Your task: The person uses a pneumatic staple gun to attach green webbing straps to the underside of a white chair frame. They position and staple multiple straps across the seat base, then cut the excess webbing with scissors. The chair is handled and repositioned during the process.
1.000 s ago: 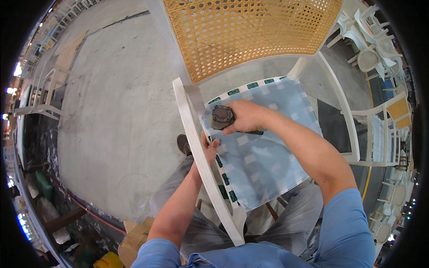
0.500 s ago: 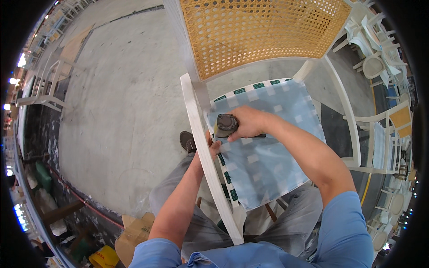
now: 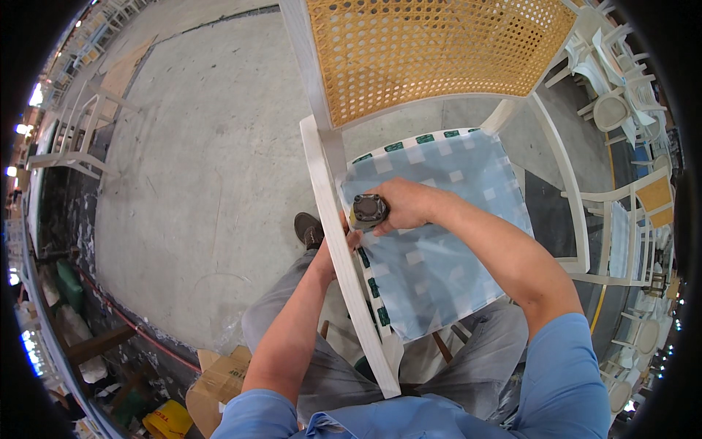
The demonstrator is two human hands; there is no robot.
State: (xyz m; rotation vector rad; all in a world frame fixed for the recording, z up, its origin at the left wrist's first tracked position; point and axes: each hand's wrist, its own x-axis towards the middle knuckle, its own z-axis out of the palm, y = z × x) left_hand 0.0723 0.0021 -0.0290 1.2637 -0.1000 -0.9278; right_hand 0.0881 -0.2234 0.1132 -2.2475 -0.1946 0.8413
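Note:
Before me stands a white wooden armchair with a woven cane back point(image 3: 439, 51). Blue-white checked sheeting point(image 3: 431, 285) covers its seat, and dark green bands show along the seat's rim. My right hand point(image 3: 406, 205) is closed around a staple gun point(image 3: 369, 210), seen from its dark capped top, at the seat's left edge. The tool's lower end is hidden. My left hand point(image 3: 344, 238) reaches under the chair's left armrest point(image 3: 344, 256), its fingers closed at the seat edge beside the tool. The armrest covers part of that hand.
White chairs stand at the right point(image 3: 621, 212), with more stacked at the far right point(image 3: 610, 110). Another chair frame point(image 3: 77, 146) is at the left. A cardboard box point(image 3: 219, 380) and a yellow container point(image 3: 170, 421) sit at lower left, near a red hose point(image 3: 139, 331).
The staple gun has tipped a little, showing its cap more from above. The chair's left armrest has shifted slightly to the right. Both hands stay at the same seat edge.

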